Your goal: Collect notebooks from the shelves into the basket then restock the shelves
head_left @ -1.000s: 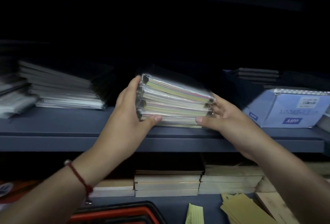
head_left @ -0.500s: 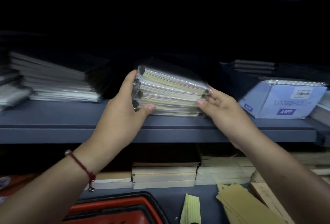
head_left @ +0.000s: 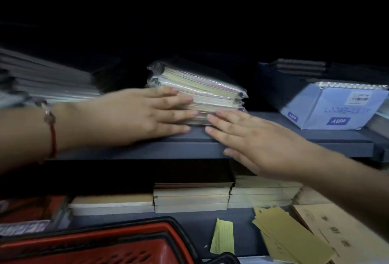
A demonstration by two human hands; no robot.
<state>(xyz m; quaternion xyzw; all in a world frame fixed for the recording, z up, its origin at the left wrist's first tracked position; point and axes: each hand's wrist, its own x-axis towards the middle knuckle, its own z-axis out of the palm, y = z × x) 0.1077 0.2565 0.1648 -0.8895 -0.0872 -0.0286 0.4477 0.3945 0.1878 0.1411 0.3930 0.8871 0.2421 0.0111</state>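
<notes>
The wrapped stack of notebooks (head_left: 197, 95) sits on the grey shelf (head_left: 294, 137), near its front edge. The left hand (head_left: 145, 112) lies flat with straight fingers against the stack's front; the right hand (head_left: 252, 139) hovers flat just before it, gripping nothing. A dark pile (head_left: 48, 80) stands left, a blue box (head_left: 334, 106) right, the red basket (head_left: 101, 244) below

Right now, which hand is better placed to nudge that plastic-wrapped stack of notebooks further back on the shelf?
Probably the left hand: its straight fingers lie flat against the front of the wrapped notebook stack. The right hand sits lower, fingertips near the stack's bottom edge.
</notes>
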